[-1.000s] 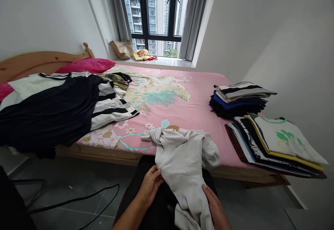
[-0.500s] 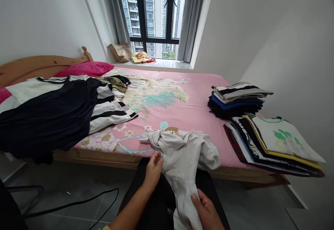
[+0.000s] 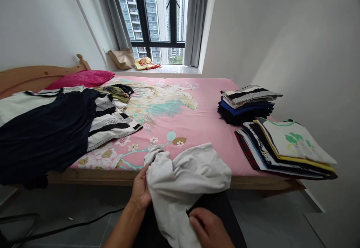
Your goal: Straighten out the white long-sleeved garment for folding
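A crumpled light grey garment (image 3: 182,177), whose exact kind I cannot make out, lies partly on the bed's near edge and hangs down over my lap. My left hand (image 3: 142,190) grips its left side, with fingers curled behind the cloth. Lower down on the right, my right hand (image 3: 209,227) is closed at the garment's edge, its fingertips partly hidden. The cloth bunches between the hands, and one twisted end rests on the pink bedsheet (image 3: 208,124).
On the left lie a dark navy garment (image 3: 50,128) and a black-and-white striped one (image 3: 112,124). Two folded stacks stand on the right: one topped by striped cloth (image 3: 253,94), another by a white shirt with green print (image 3: 298,139). A black cable (image 3: 75,224) crosses the floor.
The garment has been turned and bunched, and its hanging part has swung left. My left hand has moved left with it; my right hand has shifted slightly left. The view has turned a little right.
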Demonstrator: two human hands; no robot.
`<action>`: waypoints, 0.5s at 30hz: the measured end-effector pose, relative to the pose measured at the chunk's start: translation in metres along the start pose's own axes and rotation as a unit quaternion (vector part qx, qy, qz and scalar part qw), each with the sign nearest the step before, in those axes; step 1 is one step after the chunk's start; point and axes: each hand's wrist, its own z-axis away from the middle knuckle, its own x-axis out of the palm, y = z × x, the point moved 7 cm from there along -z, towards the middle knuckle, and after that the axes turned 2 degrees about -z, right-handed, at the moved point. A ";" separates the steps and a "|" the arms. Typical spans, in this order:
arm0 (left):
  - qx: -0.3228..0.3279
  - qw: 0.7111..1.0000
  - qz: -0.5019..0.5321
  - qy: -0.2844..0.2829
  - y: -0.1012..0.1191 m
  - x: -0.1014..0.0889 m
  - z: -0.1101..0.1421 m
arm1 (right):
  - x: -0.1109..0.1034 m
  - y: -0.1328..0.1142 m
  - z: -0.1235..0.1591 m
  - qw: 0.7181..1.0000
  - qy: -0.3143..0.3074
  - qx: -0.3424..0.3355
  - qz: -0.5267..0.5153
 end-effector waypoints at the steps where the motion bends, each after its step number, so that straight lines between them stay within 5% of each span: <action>1: -0.050 0.999 -0.001 -0.003 -0.004 -0.005 0.010 | -0.011 -0.004 -0.003 0.999 0.044 -0.016 -0.016; 3: -0.098 0.995 -0.025 -0.001 -0.007 -0.016 0.028 | -0.030 -0.011 -0.007 0.990 0.122 -0.053 -0.042; 7: 0.013 1.000 -0.011 -0.019 0.016 -0.021 0.046 | -0.051 -0.035 -0.015 0.970 0.186 -0.153 -0.037; 12: 0.007 0.964 0.070 -0.256 0.034 0.030 0.064 | -0.053 -0.074 -0.025 0.953 0.175 -0.244 -0.031; 15: -0.033 0.944 0.053 -0.325 0.032 0.064 0.077 | -0.052 -0.097 -0.026 0.947 0.152 -0.275 -0.058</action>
